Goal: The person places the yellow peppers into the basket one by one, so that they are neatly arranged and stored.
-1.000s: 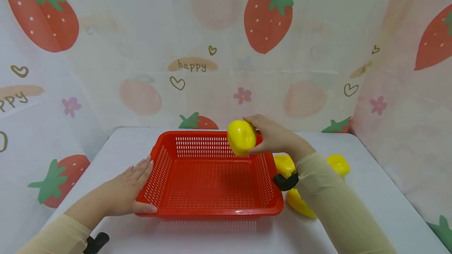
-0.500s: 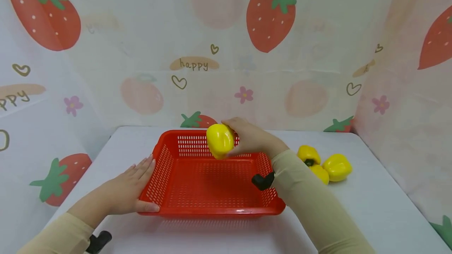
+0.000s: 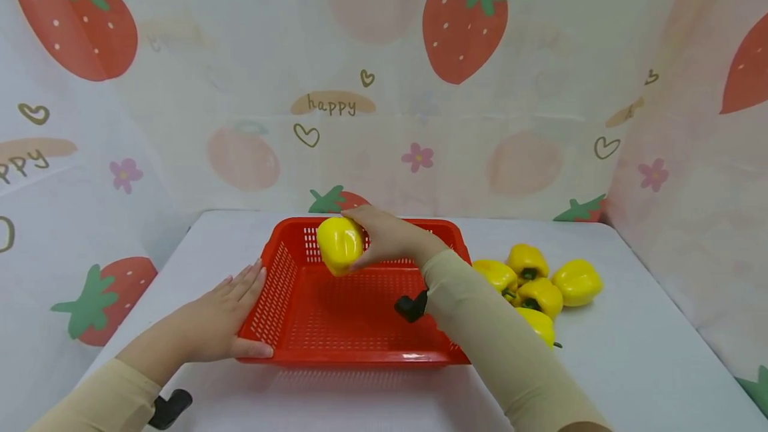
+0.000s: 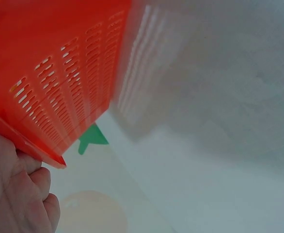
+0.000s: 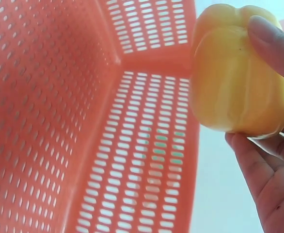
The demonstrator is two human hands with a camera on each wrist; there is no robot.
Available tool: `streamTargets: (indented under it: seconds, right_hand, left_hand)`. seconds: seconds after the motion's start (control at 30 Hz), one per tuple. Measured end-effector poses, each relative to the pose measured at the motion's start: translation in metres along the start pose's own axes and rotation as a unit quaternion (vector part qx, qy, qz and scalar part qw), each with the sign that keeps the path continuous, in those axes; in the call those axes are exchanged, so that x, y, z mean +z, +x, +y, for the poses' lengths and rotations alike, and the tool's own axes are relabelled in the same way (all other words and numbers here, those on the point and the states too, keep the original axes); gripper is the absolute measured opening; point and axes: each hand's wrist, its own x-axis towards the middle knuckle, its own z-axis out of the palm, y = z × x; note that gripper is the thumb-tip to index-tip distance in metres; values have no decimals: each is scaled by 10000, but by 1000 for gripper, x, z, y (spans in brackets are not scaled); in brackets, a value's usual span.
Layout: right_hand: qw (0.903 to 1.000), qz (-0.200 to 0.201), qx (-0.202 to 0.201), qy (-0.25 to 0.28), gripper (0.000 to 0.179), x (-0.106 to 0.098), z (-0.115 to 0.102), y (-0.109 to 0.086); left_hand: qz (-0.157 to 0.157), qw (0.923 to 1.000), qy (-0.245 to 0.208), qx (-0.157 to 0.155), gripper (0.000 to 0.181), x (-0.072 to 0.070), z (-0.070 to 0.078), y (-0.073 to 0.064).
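Note:
My right hand [image 3: 393, 235] holds a yellow bell pepper [image 3: 339, 245] over the back left part of a red plastic basket [image 3: 366, 357]. In the right wrist view, the thumb lies on one side of the pepper [image 5: 234, 73] and the fingers on the other, with the basket's slotted wall [image 5: 147, 160] beside it. My left hand [image 3: 210, 322] rests on the basket's left rim, fingers straight along the side and thumb on the front corner. From below, the left wrist view has this hand [image 4: 16, 189] right at the basket's rim.
On the white table [image 3: 630, 352], several more yellow bell peppers [image 3: 577, 282] lie grouped to the right of the basket, partly behind the right sleeve [image 3: 498, 339]. A strawberry-printed cloth [image 3: 372, 85] hangs behind and at both sides.
My right hand has carried the yellow bell pepper leftward across the basket and slightly lower. More of the peppers on the right now show. The left hand stays on the rim.

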Motion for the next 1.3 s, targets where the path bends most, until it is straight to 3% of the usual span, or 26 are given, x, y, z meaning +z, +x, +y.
streamTargets:
  seconds: [0.4, 0.63, 0.87, 1.3]
  right_hand:
    - [9998, -196, 14, -43, 91, 19, -2, 26]
    - [9989, -371, -75, 269, 75, 35, -2, 39]
    - [9982, -494, 219, 252, 74, 43, -1, 46]
    - [9957, -777, 404, -307, 83, 63, -4, 55]
  left_hand:
    - [-75, 10000, -1, -52, 125, -1, 0, 1]
    - [-28, 10000, 5, -47, 125, 1, -1, -1]
    - [21, 10000, -6, 39, 124, 1, -1, 0]
    - [2, 10000, -12, 11, 124, 0, -1, 0]
